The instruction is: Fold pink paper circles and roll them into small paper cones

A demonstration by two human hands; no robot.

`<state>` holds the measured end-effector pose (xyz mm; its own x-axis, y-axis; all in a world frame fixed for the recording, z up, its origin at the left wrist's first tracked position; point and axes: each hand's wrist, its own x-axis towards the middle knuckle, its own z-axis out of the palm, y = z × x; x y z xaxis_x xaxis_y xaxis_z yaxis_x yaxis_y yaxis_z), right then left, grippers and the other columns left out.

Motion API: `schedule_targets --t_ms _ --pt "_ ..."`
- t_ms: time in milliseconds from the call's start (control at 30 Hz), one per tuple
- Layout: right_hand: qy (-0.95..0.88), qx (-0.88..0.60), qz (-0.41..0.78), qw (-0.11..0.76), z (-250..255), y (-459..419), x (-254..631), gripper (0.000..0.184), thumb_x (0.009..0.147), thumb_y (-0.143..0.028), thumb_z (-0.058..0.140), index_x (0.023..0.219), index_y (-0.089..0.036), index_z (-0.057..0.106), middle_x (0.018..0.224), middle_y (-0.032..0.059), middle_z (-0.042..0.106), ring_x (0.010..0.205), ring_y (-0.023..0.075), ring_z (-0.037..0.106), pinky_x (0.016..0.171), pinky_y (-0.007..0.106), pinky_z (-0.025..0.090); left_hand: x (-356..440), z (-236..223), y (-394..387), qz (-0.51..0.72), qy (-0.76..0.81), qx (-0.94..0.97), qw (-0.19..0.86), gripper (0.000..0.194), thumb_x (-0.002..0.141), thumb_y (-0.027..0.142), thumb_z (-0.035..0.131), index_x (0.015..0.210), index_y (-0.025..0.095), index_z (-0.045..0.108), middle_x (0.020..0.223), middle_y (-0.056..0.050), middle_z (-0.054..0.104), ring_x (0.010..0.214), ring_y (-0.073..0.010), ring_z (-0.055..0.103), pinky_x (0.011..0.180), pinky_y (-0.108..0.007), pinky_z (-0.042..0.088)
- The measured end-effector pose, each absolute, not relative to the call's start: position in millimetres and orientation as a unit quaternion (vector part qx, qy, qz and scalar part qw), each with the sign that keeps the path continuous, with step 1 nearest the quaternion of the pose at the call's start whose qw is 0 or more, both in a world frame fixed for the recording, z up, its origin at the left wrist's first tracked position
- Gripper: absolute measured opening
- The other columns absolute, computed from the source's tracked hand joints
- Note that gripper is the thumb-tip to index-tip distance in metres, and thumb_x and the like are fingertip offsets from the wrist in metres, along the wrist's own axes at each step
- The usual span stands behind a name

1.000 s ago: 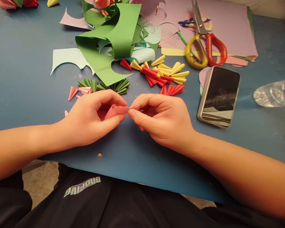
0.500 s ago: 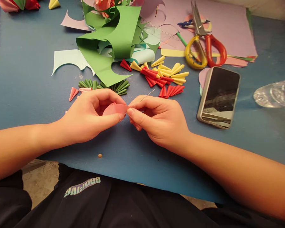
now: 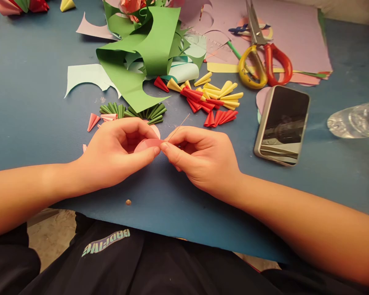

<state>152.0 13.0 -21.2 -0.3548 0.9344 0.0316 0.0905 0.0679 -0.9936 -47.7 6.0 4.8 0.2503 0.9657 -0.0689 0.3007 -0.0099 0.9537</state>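
Between my two hands is a piece of pink paper (image 3: 147, 144), its edge curving away from the pinch. My left hand (image 3: 115, 149) grips it with the thumb in front and the fingers behind. The fingers of my right hand (image 3: 207, 157) are pinched at the paper's right end, together with a thin needle (image 3: 181, 124) that slants up to the right. How the needle lies against the paper is hidden by the fingertips. Just beyond my hands lie small green paper cones (image 3: 150, 112), a pink cone (image 3: 93, 121), and red cones (image 3: 219, 118) beside yellow cones (image 3: 229, 90).
Green paper offcuts (image 3: 160, 45) and a white offcut (image 3: 83, 78) lie at the back. Scissors (image 3: 266, 61) rest on mauve sheets (image 3: 307, 37). A phone (image 3: 283, 125) and a clear bottle (image 3: 356, 120) are on the right of the blue table (image 3: 178, 217).
My right hand has moved slightly left, and the needle's free tip with it. Less of the pink paper's face shows between my fingers. A rounded pink edge now appears behind my left fingers.
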Motion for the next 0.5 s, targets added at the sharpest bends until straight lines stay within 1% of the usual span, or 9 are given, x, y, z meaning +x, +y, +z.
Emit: schedule_targets --t_ms 167,267,400,500 --pt "-0.615 -0.411 0.545 0.395 -22.2 11.6 151.6 0.016 0.087 -0.023 0.081 0.076 -0.017 0.071 0.069 -0.0030 0.066 0.060 0.0097 0.056 0.058 0.026 0.046 -48.1 4.5 4.3 0.338 0.503 0.605 0.516 0.011 0.082 0.022 0.081 0.087 0.018 0.072 0.081 0.001 0.072 0.075 -0.0123 0.069 0.067 -0.020 0.058" --pt "-0.623 -0.402 0.541 0.397 -23.1 11.4 152.4 0.019 0.086 -0.026 0.084 0.075 -0.018 0.070 0.070 -0.0023 0.066 0.061 0.0105 0.057 0.057 0.026 0.045 -48.8 3.2 3.5 0.342 0.500 0.605 0.516 0.012 0.081 0.021 0.082 0.087 0.018 0.072 0.082 0.001 0.073 0.074 -0.0131 0.069 0.067 -0.022 0.059" --pt "-0.633 -0.403 0.525 0.401 -23.3 11.6 152.9 0.020 0.088 -0.027 0.083 0.075 -0.019 0.070 0.070 -0.0015 0.066 0.061 0.0112 0.056 0.057 0.027 0.045 -49.7 -0.1 3.7 0.349 0.493 0.611 0.511 0.016 0.079 0.022 0.084 0.090 0.019 0.072 0.087 -0.002 0.076 0.080 -0.0163 0.072 0.072 -0.025 0.062" --pt "-0.631 -0.405 0.522 0.406 -23.5 11.5 152.5 0.021 0.089 -0.028 0.082 0.075 -0.020 0.069 0.070 -0.0016 0.065 0.060 0.0111 0.055 0.056 0.027 0.044 -49.4 -1.3 3.7 0.354 0.490 0.615 0.507 0.018 0.079 0.024 0.084 0.092 0.020 0.071 0.092 -0.002 0.077 0.084 -0.0170 0.073 0.077 -0.026 0.064"
